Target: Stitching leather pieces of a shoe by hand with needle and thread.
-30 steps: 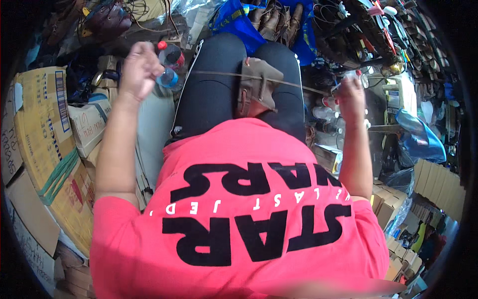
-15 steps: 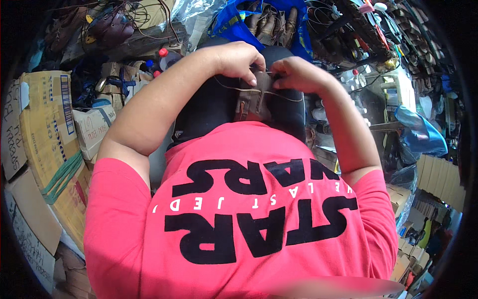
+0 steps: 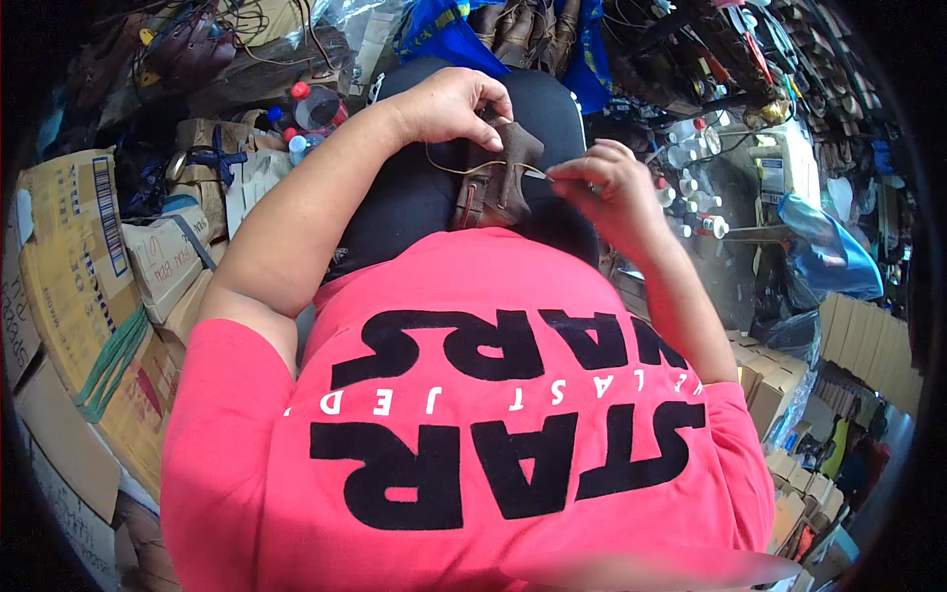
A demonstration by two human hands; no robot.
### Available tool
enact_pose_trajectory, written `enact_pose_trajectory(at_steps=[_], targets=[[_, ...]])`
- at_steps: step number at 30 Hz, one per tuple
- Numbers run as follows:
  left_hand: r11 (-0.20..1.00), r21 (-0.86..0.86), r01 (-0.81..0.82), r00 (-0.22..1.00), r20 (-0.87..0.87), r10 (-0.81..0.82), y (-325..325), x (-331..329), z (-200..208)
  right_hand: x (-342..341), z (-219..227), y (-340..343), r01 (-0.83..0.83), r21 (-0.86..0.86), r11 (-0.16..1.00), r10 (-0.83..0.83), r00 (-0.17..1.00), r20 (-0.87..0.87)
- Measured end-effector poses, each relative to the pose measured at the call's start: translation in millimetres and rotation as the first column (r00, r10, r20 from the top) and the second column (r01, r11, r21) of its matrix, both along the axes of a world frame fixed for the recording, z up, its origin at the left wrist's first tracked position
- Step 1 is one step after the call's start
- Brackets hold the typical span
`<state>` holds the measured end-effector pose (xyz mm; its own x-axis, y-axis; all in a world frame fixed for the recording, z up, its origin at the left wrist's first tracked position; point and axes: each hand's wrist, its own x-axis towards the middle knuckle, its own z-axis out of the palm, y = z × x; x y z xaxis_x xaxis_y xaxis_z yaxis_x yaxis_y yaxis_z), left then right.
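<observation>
Brown leather piece (image 3: 496, 180) on lap, resting on black trousers (image 3: 414, 197), roughly mid-frame toward top. Left hand (image 3: 449, 104) on its upper edge, fingers curled shut round top of leather. Right hand (image 3: 604, 185) just beside leather's right edge, fingertips pinched tight on thin metal needle (image 3: 534, 173), tip touching leather. Pale thread (image 3: 456, 170) loops from leather leftward across trousers, under left hand.

Little free room: lap hemmed in on all sides. Cardboard boxes (image 3: 69, 286) stacked close along left, more boxes (image 3: 868, 355) at right edge. Small plastic bottles w/ red caps (image 3: 306, 104) near left forearm. White-capped bottles (image 3: 691, 187) just beyond right hand. Blue plastic bag (image 3: 824, 252) further right. Only open stretch = dark trouser cloth btwn the hands and shirt.

Red shirt (image 3: 473, 414) fills lower half, hides lap below leather and both elbows' inner sides. Lower part of leather tucked behind shirt edge; full shape can't be made out. Needle mostly covered by fingers. Top of frame: brown shoes (image 3: 518, 30) on blue cloth, cut by rim; racks of footwear at upper right blurred and bent by lens. Corners black.

Leather matte, stiff-looking, folded w/ stitched seams. Trousers smooth, dark. Boxes rough, corrugated, worn. Bag glossy, crumpled.
</observation>
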<state>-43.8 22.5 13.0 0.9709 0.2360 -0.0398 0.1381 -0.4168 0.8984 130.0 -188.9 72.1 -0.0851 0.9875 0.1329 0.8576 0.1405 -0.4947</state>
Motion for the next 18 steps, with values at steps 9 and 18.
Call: enact_pose_trajectory(at_steps=[9, 18], targets=[[0.999, 0.015, -0.042, 0.998, -0.036, 0.043, -4.1, -2.8, 4.0, -4.2, -15.1, 14.4, 0.14, -0.016, 0.99, -0.141, 0.973, -0.18], [0.998, 0.031, -0.049, 0.998, -0.028, 0.05, -4.9, -3.5, 5.4, -7.4, -3.8, 19.9, 0.141, -0.116, 0.983, -0.16, 0.971, -0.178]])
